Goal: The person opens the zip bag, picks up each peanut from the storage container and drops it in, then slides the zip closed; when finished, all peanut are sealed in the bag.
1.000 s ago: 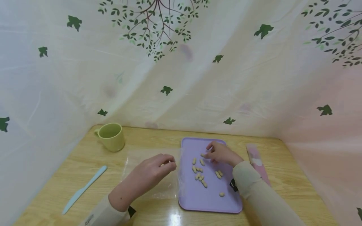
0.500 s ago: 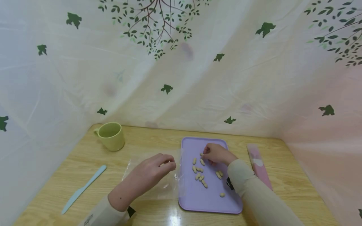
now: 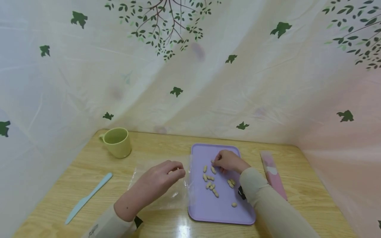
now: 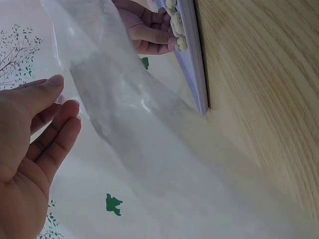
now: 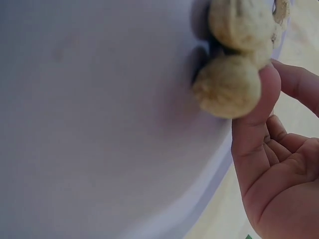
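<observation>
behind tray (image 3: 221, 213) and wooden table (image 3: 312, 185) hangs printed sheeting (image 3: 205, 96)

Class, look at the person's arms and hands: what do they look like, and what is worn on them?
The left hand and right hand are bare, without gloves. Both arms wear long, pale beige sleeves, the left sleeve with a small dark mark, too small to read. A small black piece shows beside each cuff: left, right.

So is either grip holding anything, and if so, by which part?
The right grip seems to pinch a peanut by its nearer end. The left grip appears to pinch the clear bag by an edge, though contact is hard to see.
</observation>
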The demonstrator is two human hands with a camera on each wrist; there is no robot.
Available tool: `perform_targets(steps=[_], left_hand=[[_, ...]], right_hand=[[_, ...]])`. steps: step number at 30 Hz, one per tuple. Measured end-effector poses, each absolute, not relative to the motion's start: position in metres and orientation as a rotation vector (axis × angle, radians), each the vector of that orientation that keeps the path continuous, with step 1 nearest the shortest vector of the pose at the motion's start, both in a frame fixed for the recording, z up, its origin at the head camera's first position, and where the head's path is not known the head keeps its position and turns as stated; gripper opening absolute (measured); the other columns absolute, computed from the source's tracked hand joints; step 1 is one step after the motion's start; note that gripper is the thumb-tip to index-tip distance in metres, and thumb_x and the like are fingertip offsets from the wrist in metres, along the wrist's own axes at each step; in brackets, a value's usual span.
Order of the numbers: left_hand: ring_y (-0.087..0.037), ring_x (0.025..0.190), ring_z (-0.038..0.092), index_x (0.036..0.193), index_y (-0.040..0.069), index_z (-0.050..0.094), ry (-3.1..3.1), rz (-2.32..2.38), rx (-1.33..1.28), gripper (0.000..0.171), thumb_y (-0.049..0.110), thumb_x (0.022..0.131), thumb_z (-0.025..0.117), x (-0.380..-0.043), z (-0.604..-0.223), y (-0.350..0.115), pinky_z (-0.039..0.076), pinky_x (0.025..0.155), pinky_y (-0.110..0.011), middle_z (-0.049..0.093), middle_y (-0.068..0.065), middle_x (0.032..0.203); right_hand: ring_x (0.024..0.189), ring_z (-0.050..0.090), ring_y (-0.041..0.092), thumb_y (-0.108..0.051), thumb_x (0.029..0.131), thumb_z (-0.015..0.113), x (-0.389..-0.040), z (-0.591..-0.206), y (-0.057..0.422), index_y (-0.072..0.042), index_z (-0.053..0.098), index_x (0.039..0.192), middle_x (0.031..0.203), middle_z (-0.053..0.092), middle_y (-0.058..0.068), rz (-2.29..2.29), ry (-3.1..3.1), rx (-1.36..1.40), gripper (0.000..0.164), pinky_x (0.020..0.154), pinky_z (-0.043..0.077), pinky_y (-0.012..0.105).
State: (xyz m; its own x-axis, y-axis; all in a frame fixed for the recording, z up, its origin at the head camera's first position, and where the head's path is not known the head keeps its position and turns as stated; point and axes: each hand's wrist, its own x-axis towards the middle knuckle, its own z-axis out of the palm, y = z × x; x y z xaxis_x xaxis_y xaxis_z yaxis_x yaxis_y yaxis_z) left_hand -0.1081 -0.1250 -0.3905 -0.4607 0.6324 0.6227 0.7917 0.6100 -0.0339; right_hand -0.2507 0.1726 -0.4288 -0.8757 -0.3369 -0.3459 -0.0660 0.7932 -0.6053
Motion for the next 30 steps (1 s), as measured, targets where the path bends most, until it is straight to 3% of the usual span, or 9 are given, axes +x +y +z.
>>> perform_targets(steps=[8,14,19,26,30], left_hand=[[-0.012,0.096,0.068,0.121,0.01,0.07,-2.247,-0.37,-1.111,0.032,-0.003,0.091,0.071,-0.113,-0.391,-0.13,0.064,0.083,-0.023,0.071,-0.004,0.112],[-0.011,0.095,0.063,0.125,0.012,0.067,-2.293,-0.37,-1.12,0.034,0.002,0.093,0.071,-0.115,-0.39,-0.131,0.061,0.08,-0.024,0.069,-0.002,0.113],[-0.011,0.093,0.063,0.125,0.012,0.067,-2.273,-0.367,-1.138,0.037,-0.002,0.09,0.071,-0.119,-0.39,-0.131,0.061,0.078,-0.023,0.069,-0.003,0.112],[-0.011,0.092,0.064,0.125,0.012,0.067,-2.247,-0.386,-1.141,0.038,-0.003,0.09,0.071,-0.122,-0.39,-0.134,0.061,0.077,-0.022,0.07,-0.003,0.112],[-0.012,0.093,0.066,0.125,0.012,0.067,-2.246,-0.393,-1.139,0.038,-0.002,0.091,0.071,-0.123,-0.391,-0.136,0.062,0.078,-0.024,0.071,-0.003,0.113]], right_hand=[[0.067,0.067,0.016,-0.017,0.101,0.068,-0.253,-0.421,0.181,-0.002,0.069,0.097,0.085,0.073,0.01,-0.975,2.526,-0.344,0.016,0.063,0.061,0.029],[0.075,0.069,0.018,-0.028,0.104,0.068,-0.248,-0.402,0.192,-0.001,0.068,0.107,0.098,0.072,0.017,-1.057,2.491,-0.314,0.026,0.074,0.067,0.039],[0.077,0.07,0.02,-0.033,0.105,0.069,-0.238,-0.385,0.195,-0.003,0.067,0.115,0.102,0.072,0.019,-1.163,2.442,-0.309,0.032,0.077,0.067,0.039],[0.076,0.068,0.022,-0.033,0.104,0.07,-0.209,-0.363,0.18,-0.001,0.067,0.112,0.09,0.069,0.007,-1.302,2.315,-0.426,0.033,0.071,0.066,0.036],[0.074,0.069,0.023,-0.031,0.104,0.071,-0.195,-0.357,0.17,-0.001,0.066,0.11,0.089,0.071,0.007,-1.334,2.256,-0.52,0.031,0.066,0.066,0.035]])
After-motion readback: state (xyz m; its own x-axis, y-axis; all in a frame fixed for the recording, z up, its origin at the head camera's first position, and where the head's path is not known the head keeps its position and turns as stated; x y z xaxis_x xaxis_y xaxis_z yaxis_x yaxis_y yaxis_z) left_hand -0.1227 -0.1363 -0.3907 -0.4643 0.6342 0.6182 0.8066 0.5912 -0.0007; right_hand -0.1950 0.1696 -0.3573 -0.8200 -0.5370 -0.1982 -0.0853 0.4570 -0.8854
